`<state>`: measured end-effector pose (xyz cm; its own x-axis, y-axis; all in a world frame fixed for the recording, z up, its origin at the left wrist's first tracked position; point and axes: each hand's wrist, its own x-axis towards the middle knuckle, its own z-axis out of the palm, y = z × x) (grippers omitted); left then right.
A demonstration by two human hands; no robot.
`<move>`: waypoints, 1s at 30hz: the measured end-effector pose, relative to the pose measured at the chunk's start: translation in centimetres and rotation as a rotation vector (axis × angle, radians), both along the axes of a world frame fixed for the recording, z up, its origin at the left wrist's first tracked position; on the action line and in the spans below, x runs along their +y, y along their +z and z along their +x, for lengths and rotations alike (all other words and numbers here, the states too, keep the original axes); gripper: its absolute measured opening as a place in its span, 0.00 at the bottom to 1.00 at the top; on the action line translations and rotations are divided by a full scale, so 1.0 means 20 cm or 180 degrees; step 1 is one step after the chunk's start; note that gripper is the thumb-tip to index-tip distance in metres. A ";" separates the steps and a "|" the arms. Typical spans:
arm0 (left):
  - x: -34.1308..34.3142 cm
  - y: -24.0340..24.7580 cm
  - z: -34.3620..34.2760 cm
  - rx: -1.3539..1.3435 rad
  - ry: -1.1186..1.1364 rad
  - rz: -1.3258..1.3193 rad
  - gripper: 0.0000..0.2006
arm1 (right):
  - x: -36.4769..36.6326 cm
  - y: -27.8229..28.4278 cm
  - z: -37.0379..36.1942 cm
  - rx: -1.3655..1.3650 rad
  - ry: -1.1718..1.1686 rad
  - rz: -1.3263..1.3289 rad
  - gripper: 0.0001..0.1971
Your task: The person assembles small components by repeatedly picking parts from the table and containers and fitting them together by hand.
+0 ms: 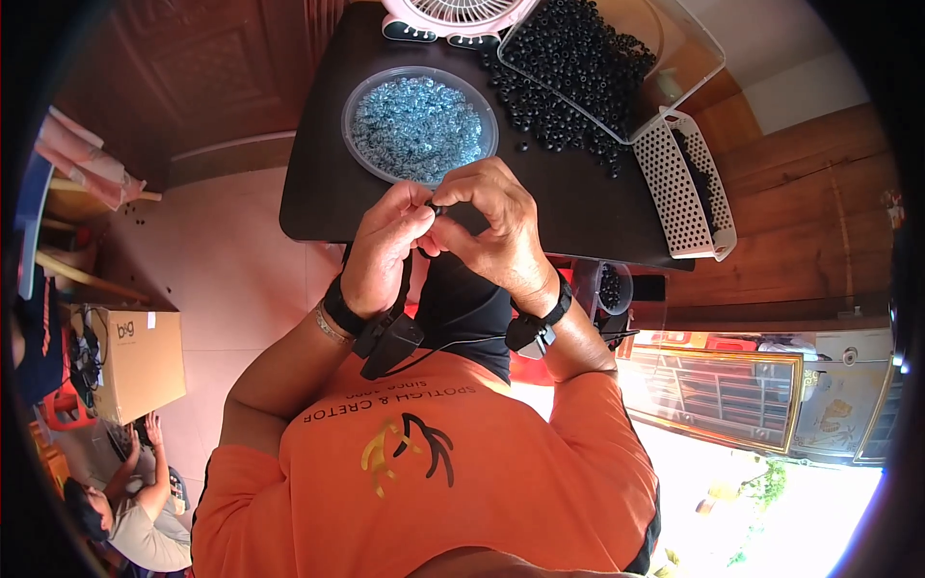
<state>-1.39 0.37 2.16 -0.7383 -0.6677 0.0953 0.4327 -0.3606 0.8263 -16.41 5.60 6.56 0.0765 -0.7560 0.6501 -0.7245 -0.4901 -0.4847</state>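
Observation:
Just in front of the round tub's near rim, both my hands meet with fingertips pinched together. Between them is a small black piece [437,209], mostly covered by the fingers; it resembles the loose black pieces on the table. My left hand [383,252] is closed with thumb and forefinger on its left side. My right hand [498,229] curls in from the other side, thumb and forefinger at the same piece. Right behind the fingers stands a round clear tub [349,144] full of small translucent blue pieces [416,125].
The dark table [578,207] carries a heap of black ring-shaped pieces [578,67], partly under a tilted clear bin [715,72]. A white perforated basket [665,183] stands at the right edge, a pink fan [458,14] at the back. Far lower left, another person [145,525] sits by a cardboard box [145,361].

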 end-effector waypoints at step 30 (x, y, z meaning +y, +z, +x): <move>-0.11 -0.10 0.18 -0.0054 0.0267 -0.0152 0.10 | -0.18 0.04 -0.01 -0.0428 0.0377 0.0770 0.07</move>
<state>2.20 -1.79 0.19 -0.6817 -0.7223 0.1165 0.4456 -0.2836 0.8491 -16.61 2.02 7.29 0.0988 -0.8811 0.4625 -0.5907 -0.4260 -0.6853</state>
